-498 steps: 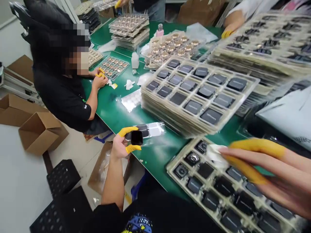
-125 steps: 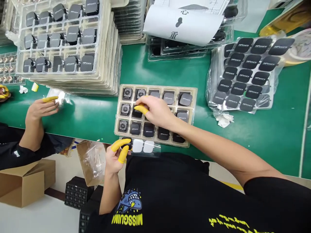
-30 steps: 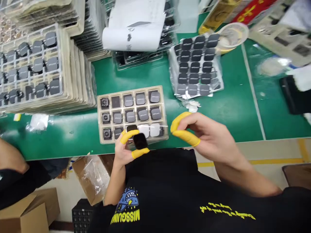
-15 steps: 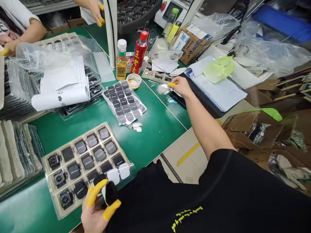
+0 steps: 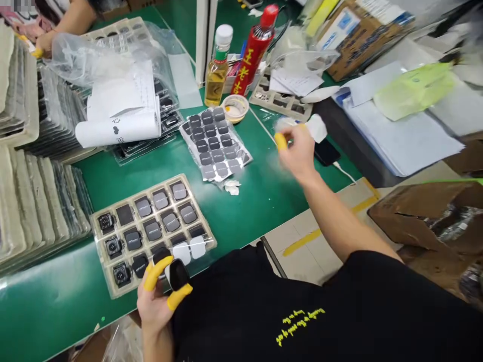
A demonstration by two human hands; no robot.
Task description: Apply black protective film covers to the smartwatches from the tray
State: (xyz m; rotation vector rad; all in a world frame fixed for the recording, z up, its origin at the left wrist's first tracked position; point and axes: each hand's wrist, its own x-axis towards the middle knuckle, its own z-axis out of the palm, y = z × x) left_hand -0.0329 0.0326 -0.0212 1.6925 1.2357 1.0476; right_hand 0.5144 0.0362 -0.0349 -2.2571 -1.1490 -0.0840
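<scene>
Watches (image 5: 113, 246) in a divided tray (image 5: 116, 291)

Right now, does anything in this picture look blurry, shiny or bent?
All in the head view: the right hand is softly blurred, probably by motion; the green table has glare at far left; the red container leans, perhaps from lens distortion.

Light bright, fairly even. Pale glare on table (image 5: 41, 306), 8 o'clock. My right hand (image 5: 299, 152), 2 o'clock, blurred; left hand (image 5: 155, 299), 7 o'clock, crisper. Edges stretched.
</scene>
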